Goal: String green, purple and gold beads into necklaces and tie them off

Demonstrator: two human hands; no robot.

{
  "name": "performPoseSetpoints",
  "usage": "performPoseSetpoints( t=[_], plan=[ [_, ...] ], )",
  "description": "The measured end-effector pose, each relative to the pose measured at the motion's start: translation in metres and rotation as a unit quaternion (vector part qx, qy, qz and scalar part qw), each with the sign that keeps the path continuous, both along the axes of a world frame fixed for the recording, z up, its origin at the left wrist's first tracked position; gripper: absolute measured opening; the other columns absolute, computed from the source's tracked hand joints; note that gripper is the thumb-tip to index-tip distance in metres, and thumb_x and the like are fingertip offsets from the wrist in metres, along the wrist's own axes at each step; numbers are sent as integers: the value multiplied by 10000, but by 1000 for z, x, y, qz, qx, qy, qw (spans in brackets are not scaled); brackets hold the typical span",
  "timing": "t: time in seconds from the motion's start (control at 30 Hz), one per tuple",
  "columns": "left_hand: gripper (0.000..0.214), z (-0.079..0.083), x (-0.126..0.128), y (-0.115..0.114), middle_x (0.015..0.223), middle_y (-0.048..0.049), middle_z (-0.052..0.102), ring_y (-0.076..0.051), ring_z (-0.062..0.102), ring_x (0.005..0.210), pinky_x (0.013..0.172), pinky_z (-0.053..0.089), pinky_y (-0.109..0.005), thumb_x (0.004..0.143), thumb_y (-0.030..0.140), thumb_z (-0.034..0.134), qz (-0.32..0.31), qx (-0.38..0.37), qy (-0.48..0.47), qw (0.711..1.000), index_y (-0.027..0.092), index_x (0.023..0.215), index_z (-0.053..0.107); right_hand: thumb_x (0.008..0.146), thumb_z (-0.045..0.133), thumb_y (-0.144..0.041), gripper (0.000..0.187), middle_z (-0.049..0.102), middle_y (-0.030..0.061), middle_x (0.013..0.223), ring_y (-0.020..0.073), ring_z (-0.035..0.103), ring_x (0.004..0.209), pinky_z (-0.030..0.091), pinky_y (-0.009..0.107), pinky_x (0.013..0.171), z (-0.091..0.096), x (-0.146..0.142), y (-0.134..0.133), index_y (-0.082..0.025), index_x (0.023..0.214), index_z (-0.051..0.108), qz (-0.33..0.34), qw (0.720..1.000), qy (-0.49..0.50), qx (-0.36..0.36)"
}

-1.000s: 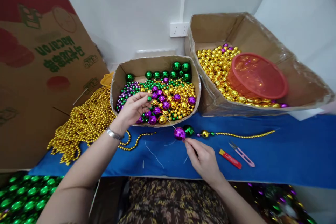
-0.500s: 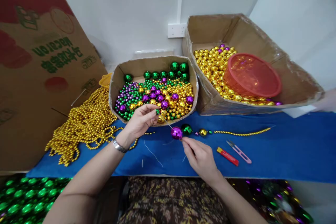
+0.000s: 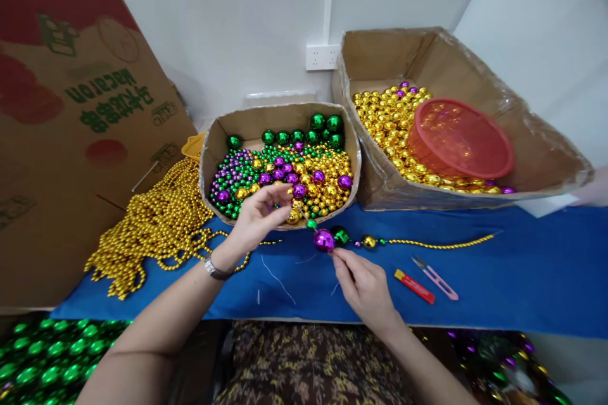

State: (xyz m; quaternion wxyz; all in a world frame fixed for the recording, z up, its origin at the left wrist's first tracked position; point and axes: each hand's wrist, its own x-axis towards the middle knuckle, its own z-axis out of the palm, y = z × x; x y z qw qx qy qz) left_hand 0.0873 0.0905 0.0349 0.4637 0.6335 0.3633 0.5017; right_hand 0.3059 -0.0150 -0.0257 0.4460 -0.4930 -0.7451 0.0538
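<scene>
Bead box (image 3: 278, 116) behind, my left hand (image 3: 259, 218) hangs at its front rim, thumb and fingers narrowly parted, whether gripping anything I cannot tell; in front of it, my right hand (image 3: 363, 281) pinches the large purple bead (image 3: 323, 240) low down. Just before the box, the small green bead (image 3: 311, 224) sits on a thin wire (image 3: 303, 214), best kept straight so it slides cleanly.

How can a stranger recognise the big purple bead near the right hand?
Find the blue cloth; over its middle is the right hand. At the fingers, the big purple bead sits between a small green bead on its left and a big green bead on its right: of these three, only it is purple.
</scene>
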Motion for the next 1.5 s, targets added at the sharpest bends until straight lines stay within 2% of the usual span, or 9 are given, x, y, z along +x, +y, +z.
performPoseSetpoints(
  t=[0.17, 0.37, 0.57, 0.7, 0.83, 0.93, 1.03, 1.2, 1.5],
  plan=[
    [257, 4, -15, 34, 856, -54, 683, -134, 604, 725, 658, 493, -264, 867, 348, 608, 127, 115, 166, 971, 153, 1024, 665, 957, 476, -197, 158, 725, 35, 774, 148, 691, 642, 529, 245, 628, 2, 9, 0, -185, 991, 630, -15, 1000, 2, -8],
    [259, -2, -6, 44, 980, -98, 682, -230, 594, 906, 829, 460, -378, 882, 330, 580, 22, 236, 531, 814, 155, 1057, 657, 954, 486, -195, 140, 721, 32, 778, 145, 684, 645, 520, 247, 626, 2, 10, -1, -184, 990, 621, -17, 1000, 6, -10],
    [316, -4, 11, 21, 968, -114, 640, -264, 537, 889, 750, 444, -367, 891, 400, 542, -27, 306, 615, 726, 154, 1061, 643, 949, 493, -179, 126, 713, 28, 782, 143, 675, 646, 515, 252, 627, -3, 10, -5, -185, 988, 613, -11, 1000, 9, -12],
    [259, -7, 17, 12, 947, -125, 621, -262, 575, 865, 617, 426, -313, 904, 351, 525, -38, 263, 670, 693, 145, 1017, 634, 944, 503, -171, 124, 714, 29, 794, 146, 675, 655, 513, 256, 636, -6, 11, -5, -183, 1002, 612, -10, 1000, 7, -13],
    [250, -9, 16, 15, 973, -122, 617, -223, 617, 782, 599, 445, -301, 900, 317, 538, -42, 205, 639, 740, 139, 1046, 634, 942, 506, -173, 126, 712, 26, 787, 143, 672, 648, 510, 251, 629, -4, 12, -6, -179, 995, 620, -14, 1000, 9, -16],
    [319, -7, 11, 19, 968, -104, 632, -201, 631, 789, 672, 487, -314, 893, 364, 553, -10, 136, 480, 867, 152, 1120, 627, 944, 500, -183, 136, 709, 26, 776, 142, 668, 636, 510, 250, 622, -4, 15, -7, -179, 990, 627, -22, 1000, 12, -19],
    [385, -5, 5, 21, 943, -80, 659, -173, 661, 759, 640, 517, -284, 890, 424, 552, -16, -54, 188, 981, 173, 1178, 599, 948, 490, -196, 149, 716, 31, 780, 146, 675, 641, 519, 252, 628, -5, 16, -8, -182, 991, 632, -25, 999, 10, -21],
    [314, -3, 4, 15, 895, -73, 703, -176, 705, 818, 701, 565, -262, 821, 314, 664, -56, -257, -148, 953, 159, 1092, 625, 952, 479, -196, 165, 735, 50, 820, 158, 699, 684, 544, 260, 658, -5, 13, -7, -187, 995, 639, -15, 1000, -3, -23],
    [328, -3, 6, 4, 1034, -108, 697, -122, 662, 771, 614, 531, -184, 817, 323, 668, -102, -290, -228, 924, 156, 1099, 675, 949, 485, -185, 164, 740, 53, 822, 163, 705, 691, 544, 263, 652, -4, 11, -5, -177, 993, 643, -20, 1000, -14, -13]
  ],
)
